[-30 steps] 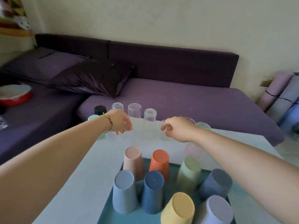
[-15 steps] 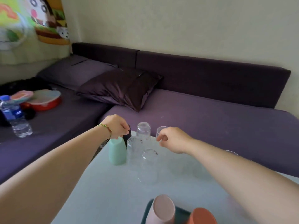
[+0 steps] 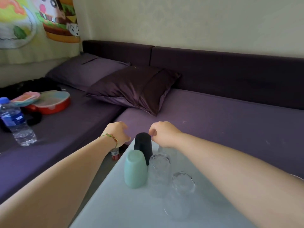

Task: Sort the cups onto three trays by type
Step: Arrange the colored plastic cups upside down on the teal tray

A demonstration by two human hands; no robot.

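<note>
An upside-down black cup (image 3: 142, 145) stands at the far left corner of the white table (image 3: 128, 209). In front of it is an upside-down mint green cup (image 3: 135, 169). To their right stand clear glasses (image 3: 160, 168) (image 3: 183, 182), with another clear glass (image 3: 162, 149) partly hidden under my right wrist. My left hand (image 3: 117, 133) hovers just left of the black cup, past the table edge, fingers loosely curled and holding nothing. My right hand (image 3: 162, 133) is at the black cup's top right edge with its fingers pinched together. I cannot tell whether they touch it.
A purple sofa (image 3: 222, 122) with a dark pillow (image 3: 134, 88) wraps around the table's far and left sides. On its left part lie a water bottle (image 3: 15, 120) and a red dish with lids (image 3: 49, 102). A small can (image 3: 115, 154) stands on the floor by the table corner.
The view has swung left and up, so the tray of coloured cups has left the picture. Both hands have moved to either side of the black cup.
</note>
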